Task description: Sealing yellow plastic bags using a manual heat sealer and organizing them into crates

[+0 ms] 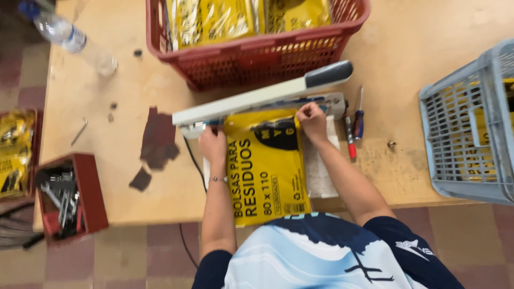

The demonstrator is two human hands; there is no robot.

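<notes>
centrally, one yellow plastic package [266, 166] with black lettering, flat on a wooden table [423, 43], its far edge tucked under the raised arm of a cream heat sealer [257, 99] with a dark grey handle end. left hand [213, 143]: fingers curled, pinching the package's upper left corner beside the sealer's base; a thin bracelet on the wrist. right hand [313, 120]: closed in a pinch on the package's upper right corner, touching the sealer bed. red plastic basket [257, 61] beyond the sealer, holding more yellow packages. grey plastic crate [471, 134] at the right table edge. two screwdrivers [354, 128], one red-handled, just right of the sealer. clear water bottle [67, 35] lying at the far left corner. small red box of metal tools [69, 198] at the near left edge.
</notes>
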